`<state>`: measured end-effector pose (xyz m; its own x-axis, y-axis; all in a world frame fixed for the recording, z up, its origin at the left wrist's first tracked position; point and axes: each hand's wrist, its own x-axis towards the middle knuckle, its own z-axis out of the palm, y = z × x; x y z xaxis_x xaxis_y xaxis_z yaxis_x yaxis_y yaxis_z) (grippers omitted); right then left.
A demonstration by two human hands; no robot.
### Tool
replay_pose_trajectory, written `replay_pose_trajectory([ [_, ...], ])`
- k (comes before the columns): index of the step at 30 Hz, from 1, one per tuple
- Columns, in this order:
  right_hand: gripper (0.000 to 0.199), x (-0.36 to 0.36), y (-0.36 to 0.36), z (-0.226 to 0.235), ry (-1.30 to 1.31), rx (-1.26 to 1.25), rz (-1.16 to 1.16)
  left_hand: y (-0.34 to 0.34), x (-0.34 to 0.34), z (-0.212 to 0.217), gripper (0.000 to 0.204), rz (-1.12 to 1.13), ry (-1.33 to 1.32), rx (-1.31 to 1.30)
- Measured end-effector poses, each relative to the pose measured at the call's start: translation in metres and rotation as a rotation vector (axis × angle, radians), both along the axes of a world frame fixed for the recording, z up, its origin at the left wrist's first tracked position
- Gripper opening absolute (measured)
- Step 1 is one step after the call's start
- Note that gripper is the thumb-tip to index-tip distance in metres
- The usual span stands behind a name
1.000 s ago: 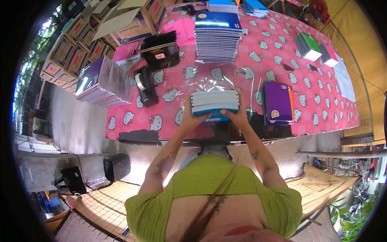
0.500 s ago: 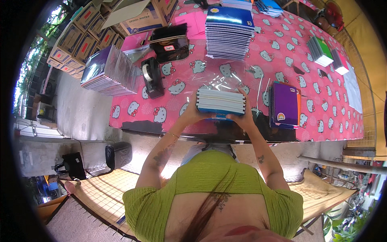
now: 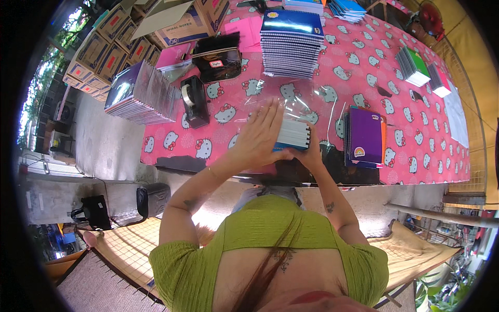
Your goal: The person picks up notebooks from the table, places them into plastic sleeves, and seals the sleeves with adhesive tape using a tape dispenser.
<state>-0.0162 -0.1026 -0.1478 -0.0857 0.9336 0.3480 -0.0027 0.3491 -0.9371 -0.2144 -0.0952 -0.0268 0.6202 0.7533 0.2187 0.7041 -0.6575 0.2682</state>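
A small stack of spiral notebooks (image 3: 294,135) is at the table's near edge, white page edges upward and blue at the near side. My left hand (image 3: 256,136) lies flat across its left part, fingers straight and pointing away from me, hiding that end. Around the right end of the stack, my right hand (image 3: 312,154) is closed, with its thumb at the near side. Clear plastic (image 3: 291,93) spreads on the table just beyond the notebooks. Purple and orange notebooks (image 3: 367,136) lie right of my right hand.
A black tape dispenser (image 3: 195,104) and a wrapped notebook stack (image 3: 140,96) stand at left, near a black box (image 3: 217,61). A tall blue notebook pile (image 3: 291,49) rises beyond the plastic. Cartons (image 3: 179,26) are at far left; green notebooks (image 3: 414,66) sit at far right.
My left hand has left the stack's left end and moved up and right, now flat over it. My right hand keeps its hold, shifted slightly.
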Motion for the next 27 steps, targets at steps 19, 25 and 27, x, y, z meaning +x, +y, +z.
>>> replay_pose_trajectory([
  [19,0.059,-0.001,-0.006,0.006,0.266,-0.790,0.270,0.006,-0.092,-0.088,0.059,0.638,-1.050,-0.881],
  [25,0.058,0.001,0.028,-0.006,0.089,-0.875,0.224,0.024,-0.084,-0.103,0.064,0.695,-1.020,-0.938],
  [27,0.059,0.004,0.041,-0.008,0.070,-0.864,0.176,0.037,-0.087,-0.112,0.070,0.739,-0.823,-0.842],
])
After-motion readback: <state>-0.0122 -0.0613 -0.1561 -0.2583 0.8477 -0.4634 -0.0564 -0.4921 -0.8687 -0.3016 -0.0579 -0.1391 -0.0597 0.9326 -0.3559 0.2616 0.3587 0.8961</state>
